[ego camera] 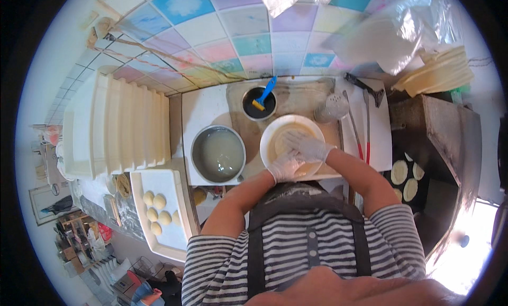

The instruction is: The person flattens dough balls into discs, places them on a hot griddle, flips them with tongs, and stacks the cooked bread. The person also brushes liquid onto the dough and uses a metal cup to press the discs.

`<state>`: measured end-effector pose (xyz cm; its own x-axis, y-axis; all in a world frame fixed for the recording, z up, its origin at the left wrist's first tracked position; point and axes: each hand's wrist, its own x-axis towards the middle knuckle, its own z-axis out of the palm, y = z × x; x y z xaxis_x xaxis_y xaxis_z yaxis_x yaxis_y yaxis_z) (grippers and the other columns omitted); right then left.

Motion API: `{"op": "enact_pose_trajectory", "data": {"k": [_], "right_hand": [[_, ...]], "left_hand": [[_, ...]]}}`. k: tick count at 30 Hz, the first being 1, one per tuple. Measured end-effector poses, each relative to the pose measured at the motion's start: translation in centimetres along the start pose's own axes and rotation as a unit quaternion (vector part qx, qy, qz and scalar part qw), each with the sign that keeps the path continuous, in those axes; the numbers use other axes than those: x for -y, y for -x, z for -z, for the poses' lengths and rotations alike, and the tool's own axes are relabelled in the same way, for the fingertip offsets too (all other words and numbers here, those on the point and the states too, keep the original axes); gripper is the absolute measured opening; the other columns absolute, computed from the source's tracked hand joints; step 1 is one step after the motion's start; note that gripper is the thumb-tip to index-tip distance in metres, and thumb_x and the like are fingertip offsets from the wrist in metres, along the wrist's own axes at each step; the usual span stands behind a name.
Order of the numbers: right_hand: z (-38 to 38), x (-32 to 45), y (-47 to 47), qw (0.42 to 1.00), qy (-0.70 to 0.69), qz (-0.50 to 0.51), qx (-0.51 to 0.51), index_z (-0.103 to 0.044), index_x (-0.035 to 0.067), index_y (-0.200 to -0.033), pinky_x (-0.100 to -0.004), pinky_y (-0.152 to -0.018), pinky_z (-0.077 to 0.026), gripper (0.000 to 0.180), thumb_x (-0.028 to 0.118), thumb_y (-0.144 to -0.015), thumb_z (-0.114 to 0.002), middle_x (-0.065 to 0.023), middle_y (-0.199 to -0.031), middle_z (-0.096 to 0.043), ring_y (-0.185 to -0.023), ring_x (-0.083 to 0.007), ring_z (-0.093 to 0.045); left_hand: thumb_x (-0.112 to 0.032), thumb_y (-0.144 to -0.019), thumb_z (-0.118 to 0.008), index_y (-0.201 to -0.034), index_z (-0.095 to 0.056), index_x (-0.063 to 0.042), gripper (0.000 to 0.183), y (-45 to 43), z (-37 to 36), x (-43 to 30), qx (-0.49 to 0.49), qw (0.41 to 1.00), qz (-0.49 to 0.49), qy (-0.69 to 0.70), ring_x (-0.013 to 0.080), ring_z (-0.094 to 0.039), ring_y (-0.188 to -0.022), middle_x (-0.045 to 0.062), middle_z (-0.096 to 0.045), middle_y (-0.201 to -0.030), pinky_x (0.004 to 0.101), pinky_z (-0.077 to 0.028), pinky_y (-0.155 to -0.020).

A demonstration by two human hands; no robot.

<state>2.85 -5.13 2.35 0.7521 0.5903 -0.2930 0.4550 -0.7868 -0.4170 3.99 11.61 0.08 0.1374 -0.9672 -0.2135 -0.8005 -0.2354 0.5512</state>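
A white round bowl stands before me with pale batter-like stuff and a flat round piece of dough in it. My left hand, in a clear glove, lies low in the bowl. My right hand, gloved too, reaches over the dough with its fingers spread. The two hands touch or overlap near the bowl's middle, and whether either grips the dough is hidden. To the left is a metal pot of cloudy liquid. Behind the bowl, a small pot of dark liquid holds a blue-handled brush.
A shaker and red-handled tongs lie at right, beside an oven or griddle with flat breads. At left are stacked white trays and a tray with dough balls. A person is at lower left.
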Motion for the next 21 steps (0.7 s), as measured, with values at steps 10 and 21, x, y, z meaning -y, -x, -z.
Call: {"op": "enact_pose_trajectory", "data": {"k": [10,21], "right_hand": [[-1.5,1.6,2.0,0.989,0.037,-0.1,-0.106,-0.021,0.003,-0.139,-0.0414,-0.11,-0.01,0.082,0.047,-0.078,-0.054,-0.0169,-0.144,-0.022,-0.135,-0.0289,-0.016],[-3.1,2.9,-1.5,0.966,0.113,-0.173,-0.158,-0.028,0.0,-0.136,-0.0385,-0.11,-0.014,0.075,0.046,-0.08,-0.048,-0.0188,-0.141,-0.027,-0.133,-0.0285,-0.022]], "left_hand": [[-0.044,-0.082,-0.051,-0.138,-0.02,0.001,0.078,5.1,0.7,0.2,-0.199,0.974,0.099,0.045,0.0327,-0.018,-0.134,0.02,-0.02,-0.143,0.0402,-0.018,-0.107],[-0.036,-0.092,-0.036,-0.14,-0.023,-0.006,0.058,7.1,-1.7,2.7,-0.265,0.063,0.019,0.962,0.0234,-0.016,-0.135,0.009,-0.023,-0.145,0.0413,-0.016,-0.107]]}}
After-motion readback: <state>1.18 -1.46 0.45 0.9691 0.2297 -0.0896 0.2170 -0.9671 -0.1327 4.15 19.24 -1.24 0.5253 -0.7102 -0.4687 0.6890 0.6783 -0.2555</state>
